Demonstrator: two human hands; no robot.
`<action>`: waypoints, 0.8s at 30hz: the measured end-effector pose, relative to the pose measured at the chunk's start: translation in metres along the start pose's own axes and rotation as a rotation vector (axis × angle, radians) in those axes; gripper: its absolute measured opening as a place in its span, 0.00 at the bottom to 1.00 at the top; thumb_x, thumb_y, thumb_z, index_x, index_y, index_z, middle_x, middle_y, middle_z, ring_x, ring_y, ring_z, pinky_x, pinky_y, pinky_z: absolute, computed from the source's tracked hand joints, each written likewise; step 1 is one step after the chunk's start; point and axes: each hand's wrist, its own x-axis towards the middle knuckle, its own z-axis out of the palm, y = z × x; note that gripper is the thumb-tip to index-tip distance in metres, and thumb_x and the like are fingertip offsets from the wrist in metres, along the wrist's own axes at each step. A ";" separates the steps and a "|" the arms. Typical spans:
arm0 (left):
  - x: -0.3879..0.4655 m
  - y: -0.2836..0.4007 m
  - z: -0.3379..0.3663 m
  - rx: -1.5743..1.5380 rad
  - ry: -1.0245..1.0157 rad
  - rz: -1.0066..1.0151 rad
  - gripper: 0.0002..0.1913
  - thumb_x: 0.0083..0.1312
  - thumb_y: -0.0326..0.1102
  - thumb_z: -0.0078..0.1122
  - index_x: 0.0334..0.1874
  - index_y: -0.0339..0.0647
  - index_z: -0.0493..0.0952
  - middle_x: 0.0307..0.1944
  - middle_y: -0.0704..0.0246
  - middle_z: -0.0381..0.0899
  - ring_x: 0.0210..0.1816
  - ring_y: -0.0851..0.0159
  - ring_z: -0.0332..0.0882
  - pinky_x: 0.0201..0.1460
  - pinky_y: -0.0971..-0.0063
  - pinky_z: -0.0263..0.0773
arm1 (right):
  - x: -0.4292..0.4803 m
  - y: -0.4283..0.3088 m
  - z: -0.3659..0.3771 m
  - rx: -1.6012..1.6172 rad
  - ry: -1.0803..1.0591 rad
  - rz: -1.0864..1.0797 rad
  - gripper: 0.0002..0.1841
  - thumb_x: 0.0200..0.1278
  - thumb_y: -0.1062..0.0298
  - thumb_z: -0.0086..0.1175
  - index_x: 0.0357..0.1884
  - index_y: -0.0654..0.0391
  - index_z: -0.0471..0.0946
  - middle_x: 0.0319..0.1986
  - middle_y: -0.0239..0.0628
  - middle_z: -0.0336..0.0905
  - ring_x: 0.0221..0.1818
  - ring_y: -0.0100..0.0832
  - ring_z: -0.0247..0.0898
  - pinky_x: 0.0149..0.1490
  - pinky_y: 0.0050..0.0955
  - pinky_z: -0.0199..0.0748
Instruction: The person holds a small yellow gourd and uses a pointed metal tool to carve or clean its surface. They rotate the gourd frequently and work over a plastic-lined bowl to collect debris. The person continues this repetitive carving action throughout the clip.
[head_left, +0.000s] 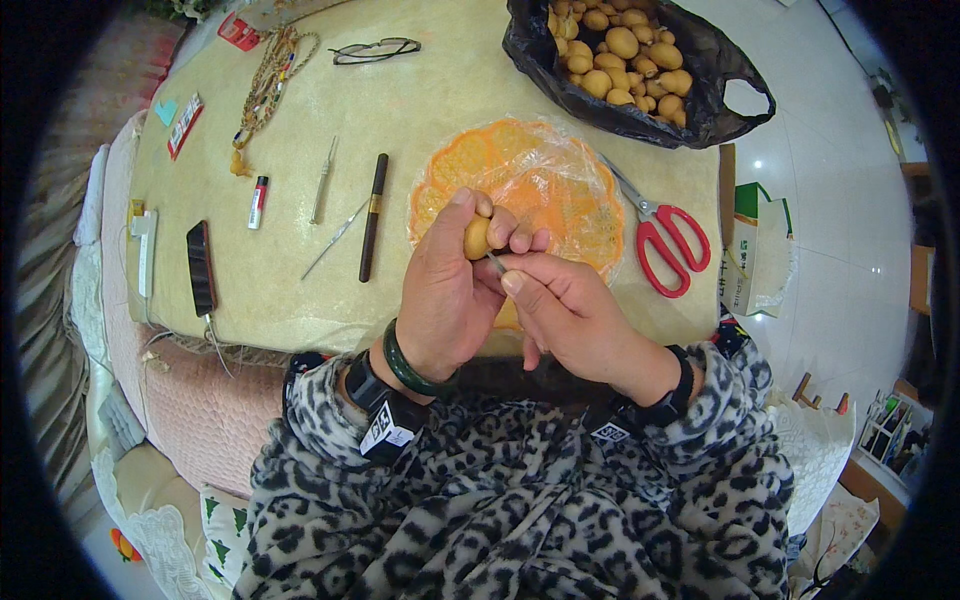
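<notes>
Between its thumb and fingers, my left hand (450, 292) holds a small tan gourd (477, 238). My right hand (555, 304) pinches a thin metal tool (495, 262), whose visible end meets the lower side of the gourd. How far the tool goes in cannot be told, and my fingers cover most of it. Both hands are close together above the near part of an orange openwork plastic tray (442, 161) covered with clear plastic film. A dark green bangle (405, 367) circles my left wrist.
Red-handled scissors (675, 247) lie right of the tray. Beyond stands a black plastic bag (525, 56) full of small gourds. Leftward lie a dark stick (373, 217), metal picks (322, 180), a lighter (257, 202), a phone on a cable (200, 266), eyeglasses (375, 51) and bead strings (262, 90).
</notes>
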 end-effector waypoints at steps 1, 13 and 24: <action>0.000 0.000 0.000 0.002 0.010 -0.002 0.14 0.81 0.47 0.45 0.39 0.47 0.67 0.30 0.76 0.67 0.37 0.70 0.71 0.64 0.64 0.73 | 0.000 0.000 0.000 -0.007 0.014 0.001 0.17 0.82 0.64 0.43 0.59 0.67 0.76 0.32 0.33 0.77 0.21 0.21 0.73 0.24 0.21 0.77; -0.001 -0.004 0.004 0.046 -0.006 0.006 0.14 0.82 0.46 0.42 0.37 0.47 0.65 0.30 0.75 0.65 0.38 0.69 0.70 0.66 0.62 0.70 | 0.002 -0.002 -0.002 -0.034 -0.011 0.036 0.14 0.82 0.65 0.44 0.48 0.65 0.77 0.23 0.30 0.74 0.17 0.21 0.72 0.23 0.21 0.75; -0.002 -0.003 0.004 0.115 -0.019 0.053 0.15 0.82 0.47 0.42 0.38 0.47 0.66 0.30 0.75 0.65 0.37 0.70 0.70 0.63 0.64 0.72 | -0.001 -0.004 0.000 -0.021 0.009 0.010 0.14 0.81 0.65 0.45 0.51 0.66 0.77 0.22 0.30 0.73 0.18 0.21 0.72 0.23 0.21 0.75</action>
